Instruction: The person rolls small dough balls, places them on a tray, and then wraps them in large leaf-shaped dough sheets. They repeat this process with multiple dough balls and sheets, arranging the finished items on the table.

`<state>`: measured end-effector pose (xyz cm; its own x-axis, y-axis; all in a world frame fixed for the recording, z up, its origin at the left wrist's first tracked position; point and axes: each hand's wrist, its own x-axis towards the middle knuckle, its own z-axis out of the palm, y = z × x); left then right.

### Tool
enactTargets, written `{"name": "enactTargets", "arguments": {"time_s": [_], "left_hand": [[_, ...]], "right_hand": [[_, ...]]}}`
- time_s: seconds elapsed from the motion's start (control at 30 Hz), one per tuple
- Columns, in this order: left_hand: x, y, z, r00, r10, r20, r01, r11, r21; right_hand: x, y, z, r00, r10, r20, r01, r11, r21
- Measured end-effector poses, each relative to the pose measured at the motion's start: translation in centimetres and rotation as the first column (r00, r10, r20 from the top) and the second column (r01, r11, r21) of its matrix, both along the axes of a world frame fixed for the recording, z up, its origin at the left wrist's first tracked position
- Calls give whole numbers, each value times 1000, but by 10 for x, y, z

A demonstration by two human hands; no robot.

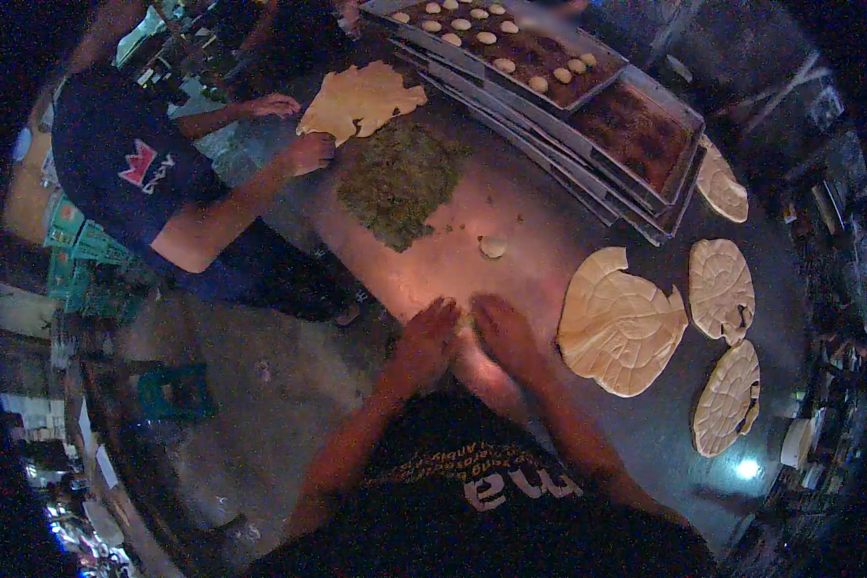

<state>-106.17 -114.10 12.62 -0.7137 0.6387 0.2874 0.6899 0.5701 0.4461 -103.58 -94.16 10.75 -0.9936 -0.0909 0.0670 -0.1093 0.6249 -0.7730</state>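
Note:
My left hand [431,332] and my right hand [504,326] are close together over the near part of the worktop. Between their fingertips is a small pale piece of dough [465,319], pinched from both sides and mostly hidden by the fingers. Just beyond them, a small round of dough [492,246] lies on the table. Farther off to the left spreads a heap of dark green-brown chopped filling [404,184], with a few crumbs scattered beside it. A large torn-edged sheet of dough [621,325] rests to the right of my right hand.
Stacked metal baking trays [643,137] stand at the far right, the top one [535,50] carrying several small dough balls. Smaller dough sheets [722,289] lie along the right. A co-worker [137,159] at the left touches another dough sheet [365,97]. Green crates [87,246] stand behind.

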Motion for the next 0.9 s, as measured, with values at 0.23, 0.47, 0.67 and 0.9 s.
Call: {"name": "enactTargets", "arguments": {"time_s": [0.23, 0.47, 0.67, 0.9], "left_hand": [[13, -17, -14, 987, 41, 158, -17, 988, -151], [-34, 30, -5, 660, 168, 732, -678, 553, 484], [-52, 46, 8, 795, 376, 475, -583, 688, 431], [-57, 42, 13, 879, 347, 326, -467, 763, 447]], "right_hand": [[-113, 55, -16, 956, -149, -255, 204, 956, 209], [-69, 16, 27, 987, -95, 131, 133, 938, -321], [-24, -35, 34, 977, -83, 198, 174, 845, -506], [-11, -36, 20, 941, -1, 339, 247, 687, -683]]}}
